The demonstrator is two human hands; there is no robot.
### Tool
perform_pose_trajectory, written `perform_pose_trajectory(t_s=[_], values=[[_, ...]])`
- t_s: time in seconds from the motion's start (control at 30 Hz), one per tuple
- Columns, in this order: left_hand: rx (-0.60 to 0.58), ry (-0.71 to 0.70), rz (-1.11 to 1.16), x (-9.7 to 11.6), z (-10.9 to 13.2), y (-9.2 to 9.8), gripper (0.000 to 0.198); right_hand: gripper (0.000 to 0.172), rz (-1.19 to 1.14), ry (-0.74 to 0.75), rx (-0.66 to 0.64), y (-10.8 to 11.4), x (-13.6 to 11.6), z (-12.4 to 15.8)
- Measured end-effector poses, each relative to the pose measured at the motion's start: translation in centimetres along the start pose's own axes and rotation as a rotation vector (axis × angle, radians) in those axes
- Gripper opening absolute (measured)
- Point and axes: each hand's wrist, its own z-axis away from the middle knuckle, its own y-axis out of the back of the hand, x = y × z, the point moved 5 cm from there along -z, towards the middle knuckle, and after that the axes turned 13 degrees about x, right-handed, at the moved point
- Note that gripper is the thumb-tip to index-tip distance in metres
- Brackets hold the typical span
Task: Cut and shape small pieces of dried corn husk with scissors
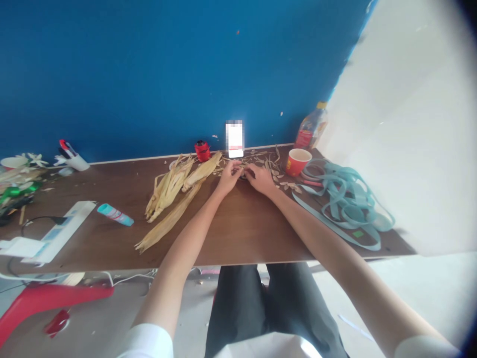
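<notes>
My left hand (229, 176) and my right hand (262, 179) meet over the far middle of the brown table (238, 228). The fingers of both are curled and pinched at something small, which they mostly hide and which I cannot make out. Cut pale scraps (276, 169) lie scattered behind and to the right of my right hand. Left of my left hand are dry corn husks (167, 194), with one long strip of husk (169, 219) in front of them. A phone (235, 140) with a bright screen leans upright on the blue wall just beyond my fingers.
A red roll (202, 151) stands behind the husks. To the right are a red paper cup (296, 163), a bottle (312, 128) and tangled light-blue ribbon (348, 196). Leftward lie a blue tube (115, 215), a power strip (63, 231) and a pen cup (77, 162).
</notes>
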Motion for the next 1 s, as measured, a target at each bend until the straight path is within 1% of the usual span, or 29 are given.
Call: perform_pose_trajectory(t_s=[0.13, 0.27, 0.43, 0.6, 0.83, 1.0], values=[[-0.025, -0.03, 0.058, 0.29, 0.09, -0.12, 0.03, 0.025, -0.007, -0.006, -0.01, -0.07, 0.05, -0.03], [-0.051, -0.051, 0.035, 0.37, 0.15, -0.19, 0.029, 0.024, 0.039, -0.017, -0.009, -0.29, 0.32, -0.01], [-0.048, -0.067, 0.006, 0.27, 0.18, -0.24, 0.029, 0.024, 0.088, -0.013, -0.006, -0.49, 0.49, 0.05], [-0.094, -0.033, 0.079, 0.23, 0.2, -0.59, 0.027, 0.024, 0.131, -0.019, -0.038, -0.67, 0.58, 0.06], [-0.083, -0.018, 0.086, -0.14, 0.12, -0.62, 0.028, 0.026, 0.216, -0.045, -0.107, -0.81, 0.38, 0.21], [-0.069, -0.007, 0.088, -0.35, 0.01, -0.5, 0.028, 0.026, 0.245, -0.056, -0.128, -0.78, 0.18, 0.29]])
